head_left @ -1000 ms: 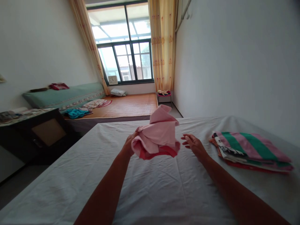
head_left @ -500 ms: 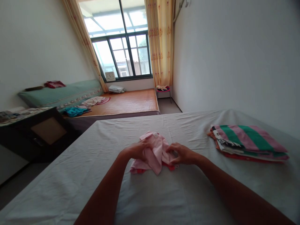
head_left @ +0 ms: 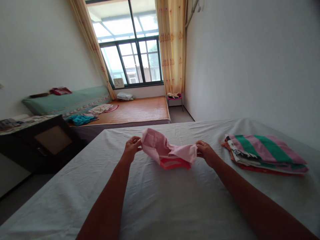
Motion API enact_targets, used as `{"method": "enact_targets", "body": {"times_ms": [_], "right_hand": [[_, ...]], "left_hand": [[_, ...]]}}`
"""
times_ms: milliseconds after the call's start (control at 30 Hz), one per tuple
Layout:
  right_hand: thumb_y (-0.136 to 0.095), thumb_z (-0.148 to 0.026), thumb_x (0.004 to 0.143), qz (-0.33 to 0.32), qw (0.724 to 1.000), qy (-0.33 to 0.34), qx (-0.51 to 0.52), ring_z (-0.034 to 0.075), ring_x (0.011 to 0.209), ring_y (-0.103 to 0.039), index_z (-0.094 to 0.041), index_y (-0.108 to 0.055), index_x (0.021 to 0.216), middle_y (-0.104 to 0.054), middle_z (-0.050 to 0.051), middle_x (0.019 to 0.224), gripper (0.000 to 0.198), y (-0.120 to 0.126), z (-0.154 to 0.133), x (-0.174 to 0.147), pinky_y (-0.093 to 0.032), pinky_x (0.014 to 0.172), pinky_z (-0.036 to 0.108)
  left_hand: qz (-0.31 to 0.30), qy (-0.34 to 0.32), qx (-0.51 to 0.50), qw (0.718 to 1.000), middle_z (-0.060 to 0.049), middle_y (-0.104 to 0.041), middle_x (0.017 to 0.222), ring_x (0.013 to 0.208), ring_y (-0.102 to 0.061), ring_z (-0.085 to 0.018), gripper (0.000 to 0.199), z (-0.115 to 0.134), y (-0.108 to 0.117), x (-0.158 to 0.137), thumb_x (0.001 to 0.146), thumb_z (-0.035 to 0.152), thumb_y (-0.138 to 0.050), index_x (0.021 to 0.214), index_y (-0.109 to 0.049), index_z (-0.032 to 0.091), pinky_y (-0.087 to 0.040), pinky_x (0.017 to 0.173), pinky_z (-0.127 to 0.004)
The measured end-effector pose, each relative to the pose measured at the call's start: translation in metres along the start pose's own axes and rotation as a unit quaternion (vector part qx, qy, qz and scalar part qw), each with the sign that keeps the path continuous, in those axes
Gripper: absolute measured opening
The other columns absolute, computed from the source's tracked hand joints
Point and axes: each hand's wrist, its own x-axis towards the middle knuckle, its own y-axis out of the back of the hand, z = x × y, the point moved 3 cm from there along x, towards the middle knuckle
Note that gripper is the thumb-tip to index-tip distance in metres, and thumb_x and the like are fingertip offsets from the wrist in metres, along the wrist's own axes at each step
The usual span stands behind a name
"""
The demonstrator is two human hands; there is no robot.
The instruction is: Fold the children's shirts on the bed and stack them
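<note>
A pink garment [head_left: 156, 145] with a red part showing along its lower edge is stretched between my two hands over the white sheet [head_left: 160, 206]. My left hand [head_left: 133, 146] pinches its left end. At the opposite end, my right hand [head_left: 204, 151] grips the cloth with fingers closed. The middle of the garment sags and looks crumpled; what kind of garment it is I cannot tell. Some of my right fingertips are hidden behind the fabric.
Folded clothes [head_left: 270, 151], striped pink and green on top, lie stacked at the right. Beyond the sheet's far edge is a bed [head_left: 140, 108] with a teal cloth [head_left: 82, 119]. A dark cabinet [head_left: 50, 143] stands left; a small stool [head_left: 175, 96] is by the curtain.
My hands have moved apart, left and right, and a little farther away. The pink garment went from a bunched heap to being spread and partly lifted between them.
</note>
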Motion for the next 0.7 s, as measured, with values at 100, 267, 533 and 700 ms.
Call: {"method": "enact_targets", "body": {"times_ms": [100,267,533,700], "right_hand": [[-0.055,-0.038,0.071,0.036,0.998,-0.054,0.018,0.012,0.056,-0.058,-0.022,-0.045,0.074,-0.058,-0.003,0.065,0.018,0.017,0.007,0.007,-0.046,0.054,0.024],[-0.058,-0.031,0.070,0.110,0.962,0.055,-0.243,0.018,0.072,-0.064,-0.023,-0.052,0.079,-0.066,0.003,0.081,0.013,0.036,0.013,0.019,-0.048,0.063,0.029],[-0.058,-0.033,0.077,-0.026,0.833,0.244,-0.496,0.027,0.104,-0.055,-0.024,-0.060,0.113,-0.066,0.007,0.112,0.037,0.003,0.009,0.002,-0.044,0.084,0.039],[-0.054,-0.009,0.069,-0.063,0.827,0.236,-0.507,0.024,0.098,-0.056,-0.027,-0.070,0.093,-0.069,0.004,0.099,0.034,0.001,0.008,0.003,-0.042,0.087,0.038]], "left_hand": [[0.114,0.034,-0.013,0.993,0.002,-0.057,0.062,0.058,-0.057,-0.011,0.029,-0.025,0.024,0.008,0.062,0.039,-0.065,0.074,-0.052,0.016,-0.050,0.060,-0.026],[0.163,-0.008,0.098,0.982,-0.004,-0.064,0.078,0.080,-0.062,-0.019,0.021,-0.027,0.040,0.015,0.061,0.025,-0.061,0.079,-0.058,0.015,-0.051,0.075,-0.031],[-0.073,-0.180,0.474,0.859,-0.012,-0.055,0.132,0.125,-0.045,-0.026,0.045,-0.017,-0.038,-0.007,0.080,0.024,-0.053,0.125,-0.055,0.017,-0.033,0.106,-0.040],[-0.097,-0.132,0.507,0.846,-0.010,-0.070,0.103,0.099,-0.062,-0.025,0.035,-0.012,-0.032,-0.010,0.074,0.015,-0.053,0.105,-0.069,0.018,-0.045,0.089,-0.036]]}}
